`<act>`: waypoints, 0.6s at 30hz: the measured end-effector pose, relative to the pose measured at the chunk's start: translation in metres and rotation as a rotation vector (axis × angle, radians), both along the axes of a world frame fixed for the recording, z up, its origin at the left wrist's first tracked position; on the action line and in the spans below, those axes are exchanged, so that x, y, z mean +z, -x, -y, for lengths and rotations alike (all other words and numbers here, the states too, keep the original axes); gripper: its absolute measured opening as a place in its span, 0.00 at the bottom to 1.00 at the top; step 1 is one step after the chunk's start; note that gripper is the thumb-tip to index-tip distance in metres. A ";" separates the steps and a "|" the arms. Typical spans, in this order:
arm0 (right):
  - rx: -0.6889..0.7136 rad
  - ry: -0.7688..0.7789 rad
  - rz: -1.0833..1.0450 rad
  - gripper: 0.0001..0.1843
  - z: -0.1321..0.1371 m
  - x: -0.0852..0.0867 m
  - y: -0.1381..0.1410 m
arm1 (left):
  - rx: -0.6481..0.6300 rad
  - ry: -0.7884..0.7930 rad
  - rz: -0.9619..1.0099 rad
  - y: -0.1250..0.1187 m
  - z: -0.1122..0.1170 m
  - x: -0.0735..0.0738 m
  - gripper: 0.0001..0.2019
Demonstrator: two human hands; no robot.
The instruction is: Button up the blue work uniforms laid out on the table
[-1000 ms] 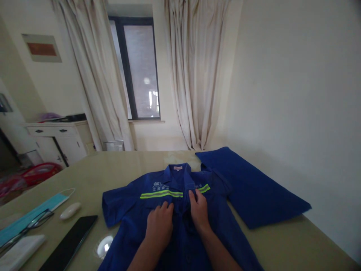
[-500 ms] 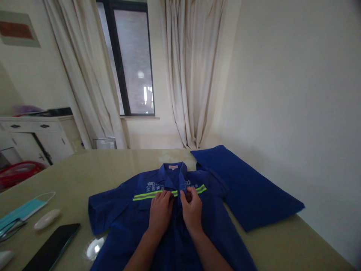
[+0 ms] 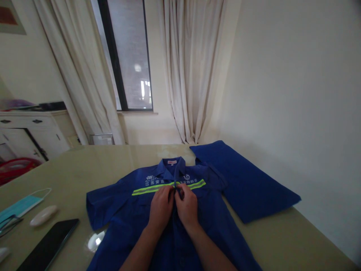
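Observation:
A blue short-sleeved work shirt (image 3: 124, 203) with a yellow-green reflective stripe lies flat, front up, on a beige table (image 3: 84, 165). My left hand (image 3: 160, 207) and my right hand (image 3: 186, 205) meet at the shirt's front placket just below the stripe. Both hands have their fingers curled and pinch the two front edges together at the chest. What lies between the fingertips is too small to make out.
A folded blue garment (image 3: 248, 184) lies to the right of the shirt. At the left of the table are a black phone (image 3: 47, 244), a white oval object (image 3: 43, 215), a blue face mask (image 3: 19, 205) and glasses. A white cabinet, curtains and a window stand behind.
Both hands have moved up the shirt front and come together at the placket below the stripe. The two front edges near the collar now lie closed.

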State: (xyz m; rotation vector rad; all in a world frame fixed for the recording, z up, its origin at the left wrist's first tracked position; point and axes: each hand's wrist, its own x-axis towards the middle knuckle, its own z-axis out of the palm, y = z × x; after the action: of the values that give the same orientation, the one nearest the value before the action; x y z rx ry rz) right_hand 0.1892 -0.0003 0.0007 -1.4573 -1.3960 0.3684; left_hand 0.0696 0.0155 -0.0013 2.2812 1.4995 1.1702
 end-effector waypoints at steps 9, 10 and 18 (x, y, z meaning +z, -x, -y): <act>0.111 0.002 -0.103 0.10 0.000 0.003 0.000 | -0.033 0.016 0.141 0.003 0.001 0.005 0.11; 0.154 -0.014 -0.143 0.12 0.000 0.004 0.000 | -0.016 0.026 0.181 0.003 0.001 0.005 0.10; 0.224 0.028 -0.297 0.10 -0.005 -0.002 -0.003 | -0.062 0.151 0.383 0.006 -0.005 0.004 0.11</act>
State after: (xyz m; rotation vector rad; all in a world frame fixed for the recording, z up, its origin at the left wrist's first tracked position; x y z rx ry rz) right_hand 0.1923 0.0048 -0.0009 -1.2129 -1.3156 0.7195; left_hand 0.0636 0.0201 0.0029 1.8612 1.3125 1.3329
